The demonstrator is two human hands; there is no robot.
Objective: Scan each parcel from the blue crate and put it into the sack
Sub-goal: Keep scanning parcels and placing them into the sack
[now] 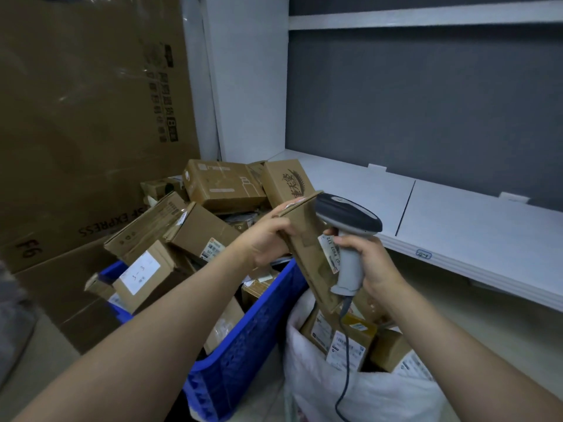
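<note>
Fingers [278,223] of the left hand [265,239] are curled tight over the upper end of the parcel [304,239], thumb on top, holding it up in the air. And what a parcel: a flat, slim brown cardboard box, plain and a little scuffed, tilted steeply so its long side runs down and to the right. A white shipping label [330,249] with printed digits and a red edge sits on the face turned toward the right hand. The box hangs just over the blue crate [265,324] at its near right corner, with its low end dipping toward the mouth of the sack [359,388].

Over on the other side, the right hand [370,263] has its fingers [345,241] wrapped round the pale grey handle of the scanner [347,217]. Its dark head is right up against the parcel's upper edge, and the handle crosses in front of the label. Whether the head is aimed squarely at the label is hard to judge from this angle. A dark cable [345,345] drops from the handle down across the sack.

That crate is heaped with brown boxes [198,226], stacked every which way, many with white labels. The white sack stands just beside it on the right, touching its wall, with several labelled parcels [344,339] showing in its open top. Behind the crate leans a big brown carton [76,117], and a white shelf [457,214] runs along the right.
</note>
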